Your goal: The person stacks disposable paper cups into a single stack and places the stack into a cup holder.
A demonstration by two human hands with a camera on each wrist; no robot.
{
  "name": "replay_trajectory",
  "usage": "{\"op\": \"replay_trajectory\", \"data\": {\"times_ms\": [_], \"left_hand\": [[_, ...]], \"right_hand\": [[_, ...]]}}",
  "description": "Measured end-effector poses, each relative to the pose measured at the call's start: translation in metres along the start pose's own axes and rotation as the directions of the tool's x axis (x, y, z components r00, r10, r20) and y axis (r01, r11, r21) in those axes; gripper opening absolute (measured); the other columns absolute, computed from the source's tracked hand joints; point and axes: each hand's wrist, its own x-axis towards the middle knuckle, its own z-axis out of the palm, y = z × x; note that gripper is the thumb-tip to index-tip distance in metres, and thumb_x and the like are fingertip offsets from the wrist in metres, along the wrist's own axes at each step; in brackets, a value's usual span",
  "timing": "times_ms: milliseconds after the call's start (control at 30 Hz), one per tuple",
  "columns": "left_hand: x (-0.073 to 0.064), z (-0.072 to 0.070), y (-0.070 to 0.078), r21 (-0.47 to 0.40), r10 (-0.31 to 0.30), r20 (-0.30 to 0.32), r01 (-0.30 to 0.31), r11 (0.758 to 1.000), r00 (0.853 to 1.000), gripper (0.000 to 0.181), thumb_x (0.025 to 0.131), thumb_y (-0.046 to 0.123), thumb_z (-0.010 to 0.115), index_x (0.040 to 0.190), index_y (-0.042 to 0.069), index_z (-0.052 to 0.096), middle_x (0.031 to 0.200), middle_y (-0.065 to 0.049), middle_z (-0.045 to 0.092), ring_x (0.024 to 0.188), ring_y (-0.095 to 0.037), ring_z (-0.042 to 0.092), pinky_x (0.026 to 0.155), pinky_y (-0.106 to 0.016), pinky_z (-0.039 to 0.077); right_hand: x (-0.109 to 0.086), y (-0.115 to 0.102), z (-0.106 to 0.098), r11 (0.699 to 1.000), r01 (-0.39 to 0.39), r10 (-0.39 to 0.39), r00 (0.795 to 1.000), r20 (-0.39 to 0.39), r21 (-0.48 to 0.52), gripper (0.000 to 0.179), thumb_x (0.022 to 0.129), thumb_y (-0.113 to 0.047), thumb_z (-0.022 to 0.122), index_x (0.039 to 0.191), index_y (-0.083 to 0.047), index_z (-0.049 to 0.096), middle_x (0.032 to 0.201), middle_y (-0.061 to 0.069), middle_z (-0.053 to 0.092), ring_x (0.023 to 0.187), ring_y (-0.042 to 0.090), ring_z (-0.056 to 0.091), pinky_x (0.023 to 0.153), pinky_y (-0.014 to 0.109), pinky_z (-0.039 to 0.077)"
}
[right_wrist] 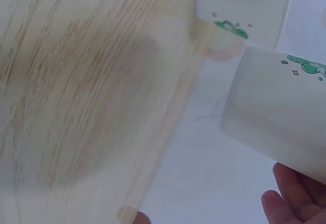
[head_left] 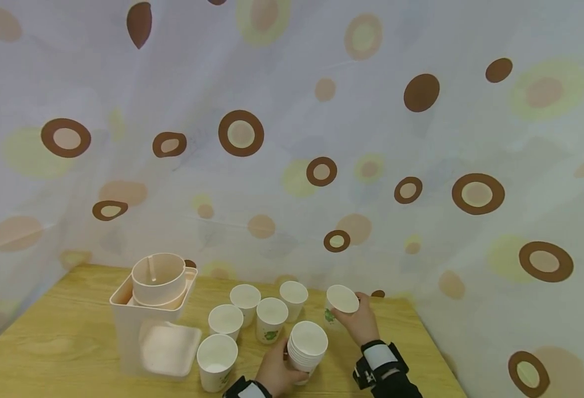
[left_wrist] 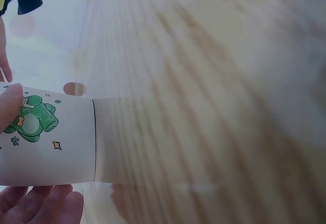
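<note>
A stack of nested white paper cups (head_left: 308,345) is gripped by my left hand (head_left: 275,371) near the front of the table. In the left wrist view, the gripped cup wall (left_wrist: 71,147) shows a green cartoon animal, with fingers (left_wrist: 48,206) below it and the thumb above. My right hand (head_left: 363,325) holds a single paper cup (head_left: 342,299) from its right side, mouth facing up. The right wrist view shows that cup (right_wrist: 270,102) large, with fingers (right_wrist: 295,196) under its side. Several more white cups (head_left: 272,312) stand upright to the left of the stack.
A cream pitcher-like container (head_left: 142,331) stands at the left, with a round cup-shaped piece (head_left: 158,276) inside its top. A pale flat piece (head_left: 169,349) is at its front. The wooden table (head_left: 53,342) meets a dotted cloth backdrop (head_left: 282,188) behind and at right.
</note>
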Motion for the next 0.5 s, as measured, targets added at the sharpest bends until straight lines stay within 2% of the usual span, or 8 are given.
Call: {"op": "replay_trajectory", "data": {"times_ms": [333, 500], "left_hand": [[0.001, 0.003, -0.006, 0.015, 0.037, -0.02, -0.037, 0.999, 0.999, 0.062, 0.061, 0.006, 0.083, 0.114, -0.004, 0.053, 0.103, -0.013, 0.063, 0.093, -0.028, 0.059, 0.079, -0.04, 0.05], [0.001, 0.004, -0.006, 0.01, 0.029, -0.02, -0.029, 1.0, 0.999, 0.062, 0.061, 0.007, 0.083, 0.114, -0.004, 0.053, 0.104, -0.013, 0.063, 0.094, -0.027, 0.058, 0.08, -0.039, 0.05]], "right_hand": [[-0.014, -0.013, -0.01, 1.0, 0.023, -0.024, 0.999, 0.039, 0.021, 0.072, 0.079, -0.023, 0.073, 0.128, 0.01, 0.033, 0.124, 0.034, 0.049, 0.114, 0.047, 0.051, 0.091, 0.057, 0.044], [-0.02, -0.014, -0.016, 0.999, 0.029, -0.031, 0.998, 0.053, 0.039, 0.071, 0.078, -0.023, 0.074, 0.127, 0.008, 0.034, 0.124, 0.031, 0.05, 0.114, 0.045, 0.051, 0.092, 0.056, 0.044]]}}
